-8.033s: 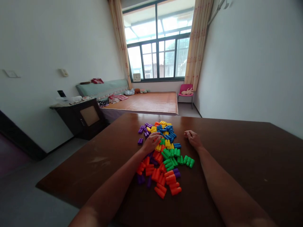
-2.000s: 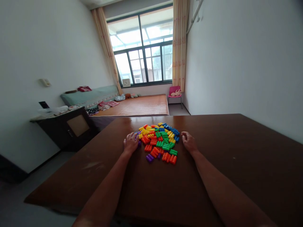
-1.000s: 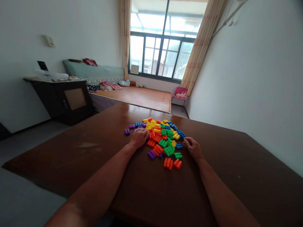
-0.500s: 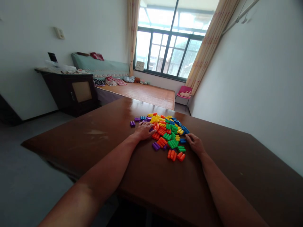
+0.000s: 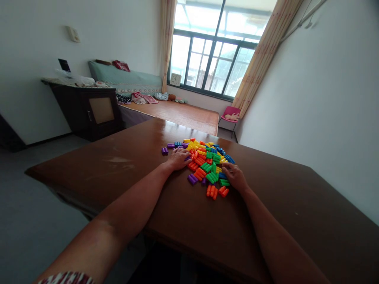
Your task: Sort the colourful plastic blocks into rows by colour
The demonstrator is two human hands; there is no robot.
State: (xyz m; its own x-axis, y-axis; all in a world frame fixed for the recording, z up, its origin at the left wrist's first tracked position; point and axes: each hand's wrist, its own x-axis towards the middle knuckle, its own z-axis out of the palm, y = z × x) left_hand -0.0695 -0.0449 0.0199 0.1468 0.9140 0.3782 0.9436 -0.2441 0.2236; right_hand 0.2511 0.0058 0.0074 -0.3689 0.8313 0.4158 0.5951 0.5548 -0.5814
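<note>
A loose heap of plastic toy building blocks [image 5: 212, 178] in orange, green, yellow, blue and purple lies on the brown table [image 5: 183, 213]. At the heap's left side is my left hand [image 5: 178, 159], palm down, its outstretched fingers resting on purple and orange blocks. My right hand [image 5: 236, 176] reaches in from the right with its fingers loosely bent and apart. Its fingertips are over yellow and blue blocks, and a green block [image 5: 224, 183] lies just below it. Neither hand visibly holds a block. Parts of the blocks under both hands are hidden.
Beyond the table stands a low bed [image 5: 183, 112] with clothes on it. A dark cabinet [image 5: 99, 110] is at the left and a pink chair [image 5: 230, 112] by the right wall. A single purple block [image 5: 164, 151] lies left of the heap.
My right hand has moved left, from beside the heap to over its right edge, covering part of a blue block. My left hand stays at the left side. The view has shifted slightly.
</note>
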